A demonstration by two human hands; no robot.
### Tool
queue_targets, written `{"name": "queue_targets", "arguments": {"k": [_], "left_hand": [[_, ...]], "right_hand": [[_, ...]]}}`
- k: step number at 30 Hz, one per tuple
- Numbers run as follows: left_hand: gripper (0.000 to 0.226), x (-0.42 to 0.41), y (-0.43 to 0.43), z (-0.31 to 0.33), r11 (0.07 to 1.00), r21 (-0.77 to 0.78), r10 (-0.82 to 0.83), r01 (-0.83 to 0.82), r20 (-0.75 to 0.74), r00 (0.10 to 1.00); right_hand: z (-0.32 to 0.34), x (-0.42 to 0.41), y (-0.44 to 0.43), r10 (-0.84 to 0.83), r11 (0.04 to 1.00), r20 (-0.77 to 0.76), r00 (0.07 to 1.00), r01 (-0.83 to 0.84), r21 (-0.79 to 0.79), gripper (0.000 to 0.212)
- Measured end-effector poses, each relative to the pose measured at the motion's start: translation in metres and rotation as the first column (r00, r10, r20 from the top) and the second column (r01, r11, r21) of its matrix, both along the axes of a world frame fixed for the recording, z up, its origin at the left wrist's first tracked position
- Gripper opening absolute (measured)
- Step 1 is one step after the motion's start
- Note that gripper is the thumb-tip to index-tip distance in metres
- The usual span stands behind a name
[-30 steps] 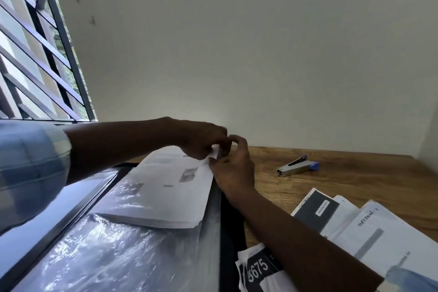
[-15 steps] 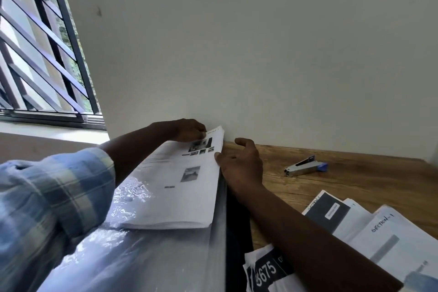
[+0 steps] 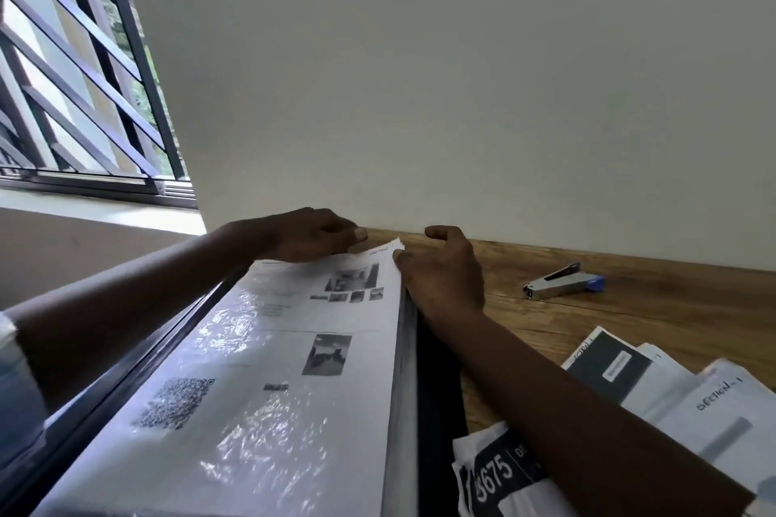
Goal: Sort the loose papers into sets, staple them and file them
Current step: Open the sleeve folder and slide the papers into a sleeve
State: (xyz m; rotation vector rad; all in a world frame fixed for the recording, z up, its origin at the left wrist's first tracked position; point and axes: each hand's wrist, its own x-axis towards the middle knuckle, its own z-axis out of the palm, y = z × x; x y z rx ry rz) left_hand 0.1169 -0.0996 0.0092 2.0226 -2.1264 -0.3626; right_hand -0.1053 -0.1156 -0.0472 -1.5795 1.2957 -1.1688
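Observation:
A printed paper set (image 3: 294, 348) with small photos and a QR code lies in a glossy clear sleeve (image 3: 235, 453) of a dark file (image 3: 436, 390), which rests tilted at the table's left. My left hand (image 3: 310, 235) curls over the set's top edge. The thumb of my right hand (image 3: 445, 277) touches the set's top right corner, its fingers arched over the wood and holding nothing. A silver stapler (image 3: 562, 287) with a blue end lies apart on the table to the right.
More paper sets (image 3: 672, 390) lie fanned at the right, one marked "SECTION-1", and a sheet printed "3675" (image 3: 499, 474) lies under my right forearm. The wooden table (image 3: 630, 319) meets a white wall behind. A barred window (image 3: 63, 76) is at the left.
The paper set has slid deeper into the sleeve, which now covers most of it. Both hands stopped pinching together at the top; the right hand shifted to the corner.

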Motion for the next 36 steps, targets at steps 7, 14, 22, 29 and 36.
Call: {"name": "queue_targets", "arguments": {"k": [7, 14, 22, 29, 36], "left_hand": [[0.039, -0.013, 0.038, -0.003, 0.991, -0.136, 0.006, 0.01, 0.114, 0.993], [0.07, -0.018, 0.054, 0.001, 0.994, -0.105, 0.035, -0.028, 0.065, 0.997], [0.092, -0.045, 0.072, 0.008, 0.972, -0.189, 0.185, -0.141, 0.24, 0.953], [0.1, -0.101, 0.124, 0.002, 0.937, -0.255, 0.269, -0.24, 0.083, 0.96], [0.075, -0.088, 0.155, 0.045, 0.847, -0.212, 0.351, -0.487, -0.465, 0.813]], "right_hand": [[0.002, 0.002, 0.007, -0.029, 0.998, 0.016, 0.999, 0.03, -0.051, 0.044], [0.003, 0.002, 0.008, -0.024, 0.996, 0.031, 0.999, 0.026, -0.08, 0.04], [0.006, 0.001, 0.013, 0.026, 0.99, 0.1, 0.995, -0.012, -0.139, 0.025], [0.021, 0.006, 0.026, 0.172, 0.95, 0.595, 0.785, -0.291, 0.109, 0.023], [0.018, 0.024, 0.065, 0.399, 0.904, 0.412, 0.819, -0.428, -0.023, 0.035]]}}
